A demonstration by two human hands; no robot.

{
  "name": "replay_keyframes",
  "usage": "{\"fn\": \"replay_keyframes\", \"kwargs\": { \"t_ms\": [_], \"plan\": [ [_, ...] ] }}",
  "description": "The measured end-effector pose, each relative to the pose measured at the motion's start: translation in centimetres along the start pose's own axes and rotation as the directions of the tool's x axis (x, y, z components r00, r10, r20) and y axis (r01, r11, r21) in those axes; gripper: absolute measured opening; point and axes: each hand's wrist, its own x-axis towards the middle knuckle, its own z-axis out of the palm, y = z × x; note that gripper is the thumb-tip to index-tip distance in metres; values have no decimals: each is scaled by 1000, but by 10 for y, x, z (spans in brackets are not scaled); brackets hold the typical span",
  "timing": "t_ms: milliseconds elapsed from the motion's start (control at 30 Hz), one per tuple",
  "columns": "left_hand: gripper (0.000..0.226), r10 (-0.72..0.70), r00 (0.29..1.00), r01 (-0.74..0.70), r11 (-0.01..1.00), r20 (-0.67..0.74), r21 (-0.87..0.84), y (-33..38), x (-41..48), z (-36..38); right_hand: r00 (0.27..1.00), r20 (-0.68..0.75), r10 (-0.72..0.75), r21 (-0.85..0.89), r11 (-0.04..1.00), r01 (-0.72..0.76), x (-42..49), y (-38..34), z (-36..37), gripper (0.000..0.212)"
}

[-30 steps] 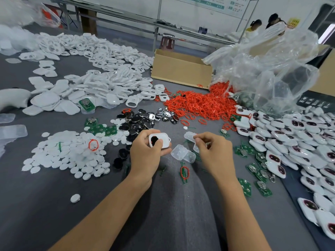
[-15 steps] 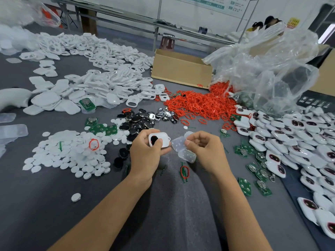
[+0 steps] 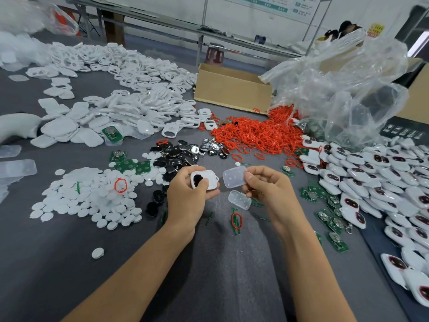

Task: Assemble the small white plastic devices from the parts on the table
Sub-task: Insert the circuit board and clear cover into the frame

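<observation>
My left hand grips a small white device shell with a black insert showing under the thumb. My right hand pinches a translucent plastic pad between thumb and fingers, held just right of the shell and apart from it. A second translucent pad lies on the grey table below the two hands.
White discs lie in a heap at the left, with black and metal button parts behind the hands. Red rubber rings pile up beyond. Assembled white units and green circuit boards fill the right. White shells and a cardboard box stand farther back.
My right hand has picked one translucent pad off the table and lifted it left toward the shell. My left hand has kept the shell nearly still.
</observation>
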Motion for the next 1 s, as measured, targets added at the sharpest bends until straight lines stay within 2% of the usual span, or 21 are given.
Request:
{"fn": "replay_keyframes", "kwargs": {
  "t_ms": [133,300,367,467,567,700,767,900,1000],
  "plan": [
    [24,-12,999,12,1000,37,18,0,0,0,999,10,40,5,999,-40,0,0,2,8],
    [25,-17,999,16,1000,50,27,1,-1,0,982,5,189,326,928,-181,1,-6,6,12],
    [24,-21,998,20,999,51,25,1,-2,0,968,-35,247,384,898,-215,1,-6,6,12],
    [23,-30,997,29,999,65,23,2,-2,0,956,-126,266,297,930,-219,0,-4,7,11],
    [21,-66,991,64,998,118,16,1,-2,0,963,-180,202,173,970,-171,-1,0,6,13],
    [23,-141,969,146,989,201,-11,1,-1,0,974,-159,161,128,982,-141,0,-1,4,16],
    [30,-161,959,170,985,234,-18,0,-2,1,979,-133,151,144,981,-132,1,-1,2,14],
    [47,-148,953,115,984,265,135,-1,-4,1,992,-121,45,56,998,-38,1,-2,1,25],
    [47,-147,945,98,980,292,175,1,-6,1,993,-101,-65,-43,997,61,-1,-4,3,19]
  ]
}}
